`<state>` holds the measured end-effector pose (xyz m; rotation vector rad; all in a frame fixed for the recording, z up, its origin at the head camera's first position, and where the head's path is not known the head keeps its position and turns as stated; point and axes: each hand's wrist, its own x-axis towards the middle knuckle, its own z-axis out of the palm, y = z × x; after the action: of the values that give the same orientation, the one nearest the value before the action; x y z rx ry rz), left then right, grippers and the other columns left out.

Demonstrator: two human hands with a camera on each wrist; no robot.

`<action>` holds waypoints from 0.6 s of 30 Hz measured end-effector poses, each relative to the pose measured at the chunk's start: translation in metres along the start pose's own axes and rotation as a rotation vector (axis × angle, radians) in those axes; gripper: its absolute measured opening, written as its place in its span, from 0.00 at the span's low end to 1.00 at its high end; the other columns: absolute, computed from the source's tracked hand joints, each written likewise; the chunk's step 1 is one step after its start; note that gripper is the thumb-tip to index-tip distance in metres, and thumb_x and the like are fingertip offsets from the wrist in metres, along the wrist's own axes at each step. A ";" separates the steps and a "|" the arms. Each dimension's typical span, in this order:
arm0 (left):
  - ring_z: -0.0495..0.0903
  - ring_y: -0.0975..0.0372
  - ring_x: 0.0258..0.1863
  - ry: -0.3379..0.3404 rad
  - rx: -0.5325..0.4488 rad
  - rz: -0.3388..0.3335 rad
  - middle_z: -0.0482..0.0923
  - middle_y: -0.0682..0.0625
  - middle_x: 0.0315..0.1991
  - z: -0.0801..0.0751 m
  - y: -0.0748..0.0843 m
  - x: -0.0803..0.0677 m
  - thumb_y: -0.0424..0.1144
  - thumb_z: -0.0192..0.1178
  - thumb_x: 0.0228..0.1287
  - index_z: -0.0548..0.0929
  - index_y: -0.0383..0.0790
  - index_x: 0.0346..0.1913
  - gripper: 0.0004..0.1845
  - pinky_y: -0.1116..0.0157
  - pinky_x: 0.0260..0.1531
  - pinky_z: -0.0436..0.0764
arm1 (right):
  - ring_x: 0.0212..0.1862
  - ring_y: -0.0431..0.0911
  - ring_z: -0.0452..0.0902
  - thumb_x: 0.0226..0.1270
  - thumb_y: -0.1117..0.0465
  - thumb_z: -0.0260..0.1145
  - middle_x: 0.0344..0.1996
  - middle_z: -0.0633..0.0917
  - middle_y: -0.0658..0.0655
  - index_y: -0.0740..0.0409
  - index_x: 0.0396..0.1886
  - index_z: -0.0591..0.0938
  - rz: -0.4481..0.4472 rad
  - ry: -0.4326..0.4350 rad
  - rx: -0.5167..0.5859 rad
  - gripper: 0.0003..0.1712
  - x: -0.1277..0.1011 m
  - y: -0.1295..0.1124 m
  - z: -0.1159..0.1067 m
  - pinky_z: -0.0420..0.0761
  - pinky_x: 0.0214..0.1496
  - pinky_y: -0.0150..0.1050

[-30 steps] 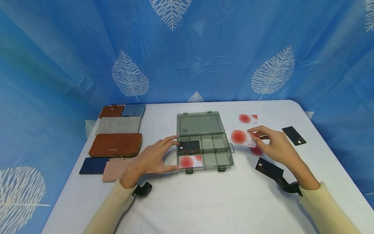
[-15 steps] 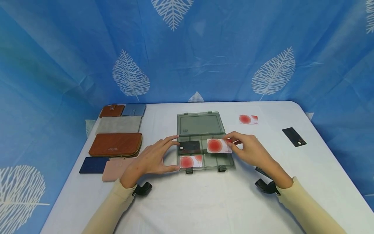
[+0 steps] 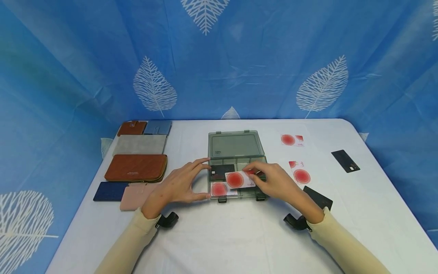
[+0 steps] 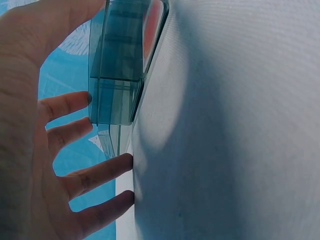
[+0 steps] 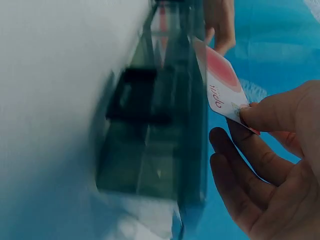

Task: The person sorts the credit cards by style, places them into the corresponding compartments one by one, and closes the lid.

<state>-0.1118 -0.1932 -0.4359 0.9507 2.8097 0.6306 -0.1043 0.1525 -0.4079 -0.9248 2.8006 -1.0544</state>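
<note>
A translucent grey-green compartment box lies on the table with its lid folded back. Inside it are a black card at back left and a white card with red circles at front left. My right hand pinches another white card with a red circle by its right end, held over the box; thumb and fingers grip its corner in the right wrist view. My left hand rests at the box's left side, fingers spread and fairly straight, fingertips touching its edge.
At left lie a brown zip wallet, a grey pouch, a small brown wallet, a light-blue wallet, a navy wallet and a pink one. Red-circle cards and black cards lie right.
My right hand has lifted the white red-circle card from the table at right and carried it left, over the box's compartments. The left hand stays at the box's left side.
</note>
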 end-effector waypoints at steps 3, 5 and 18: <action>0.73 0.49 0.74 0.002 0.000 -0.001 0.58 0.51 0.85 0.001 0.000 0.001 0.71 0.71 0.59 0.74 0.51 0.76 0.47 0.41 0.61 0.82 | 0.43 0.40 0.87 0.73 0.69 0.72 0.46 0.92 0.46 0.49 0.57 0.88 -0.012 -0.025 -0.009 0.17 0.001 -0.004 0.008 0.87 0.46 0.43; 0.73 0.48 0.74 0.001 -0.001 -0.002 0.59 0.51 0.85 0.001 -0.001 0.000 0.71 0.71 0.58 0.74 0.51 0.77 0.47 0.41 0.61 0.82 | 0.42 0.38 0.87 0.73 0.68 0.72 0.45 0.91 0.45 0.49 0.56 0.89 -0.019 -0.037 -0.016 0.16 0.001 -0.007 0.012 0.87 0.46 0.43; 0.74 0.49 0.73 0.008 -0.005 0.012 0.58 0.52 0.85 0.001 -0.001 0.000 0.71 0.71 0.59 0.73 0.51 0.77 0.48 0.41 0.58 0.84 | 0.47 0.39 0.87 0.73 0.61 0.75 0.47 0.92 0.42 0.45 0.53 0.92 -0.051 -0.026 -0.078 0.12 -0.001 -0.015 0.031 0.86 0.48 0.44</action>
<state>-0.1125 -0.1937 -0.4372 0.9667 2.8097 0.6439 -0.0894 0.1258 -0.4230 -1.0148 2.8293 -0.9373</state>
